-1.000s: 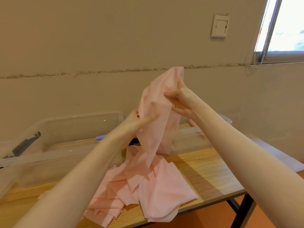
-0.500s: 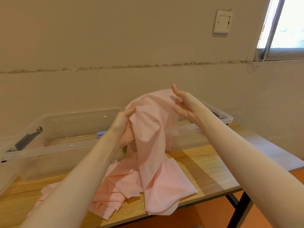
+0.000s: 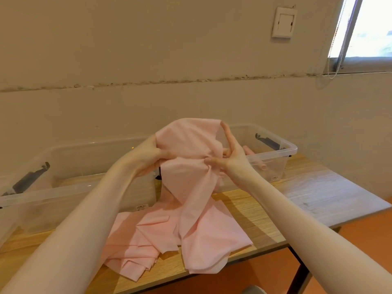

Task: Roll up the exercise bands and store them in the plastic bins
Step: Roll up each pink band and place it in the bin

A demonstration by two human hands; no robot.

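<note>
Where the beige wall (image 3: 148, 49) meets the wooden worktop (image 3: 297, 200), two clear plastic bins stand side by side against it. At far left, the left bin (image 3: 63, 187) has a dark latch on its end wall and a small label on its near right corner; its inside is hard to read through the plastic. Left hand (image 3: 148, 158) is raised above the gap between the bins, fingers closed on the upper left edge of the pink band (image 3: 191, 187). From the two hands the band hangs as a broad strip, long axis near vertical, its top draped over both hands and its lower end running down toward the near worktop edge. Below, the rest of the band lies in loose folded layers on the worktop in front of the bins, spread left to right, with one lobe overhanging the near edge. Right hand (image 3: 233, 158) pinches the bunched cloth between thumb and fingers, the forefinger extended upward along the band's right edge. Behind that hand sits the right bin (image 3: 282, 164), also with a dark latch; a pink roll (image 3: 256, 160) lies inside it, its end pointing toward the bin's near right corner. On the wall above are a horizontal rough seam, a white switch plate (image 3: 284, 22) and, at far right, a window (image 3: 371, 28) with a bead cord. A dark table leg (image 3: 301, 272) and orange floor (image 3: 360, 240) show beneath the worktop's right end.
</note>
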